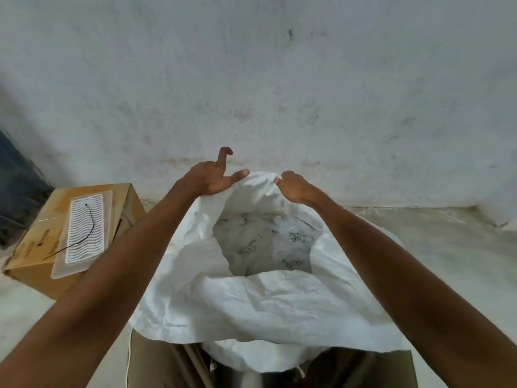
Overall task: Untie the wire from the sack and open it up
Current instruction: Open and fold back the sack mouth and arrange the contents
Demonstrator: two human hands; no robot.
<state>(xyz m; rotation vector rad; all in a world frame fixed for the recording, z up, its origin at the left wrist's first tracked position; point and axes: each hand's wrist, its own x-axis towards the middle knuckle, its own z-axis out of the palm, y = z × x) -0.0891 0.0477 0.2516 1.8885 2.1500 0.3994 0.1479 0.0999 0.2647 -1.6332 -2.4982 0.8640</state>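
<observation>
A white woven sack (260, 301) stands in front of me with its mouth spread wide. Inside it lie clear plastic packets (268, 242) with dark printed marks. My left hand (212, 179) holds the far rim of the sack at the left, with thumb on the cloth and index finger lifted off. My right hand (293, 187) pinches the far rim a little to the right, fingers closed on the fabric. A thin black wire (90, 225) lies loose on a ribbed plastic sheet, apart from the sack.
A brown cardboard box (33, 247) sits at the left on the floor, with the translucent ribbed sheet (84, 236) on top. A stained white wall (279, 79) rises just behind the sack. Pale concrete floor (447, 247) extends to the right.
</observation>
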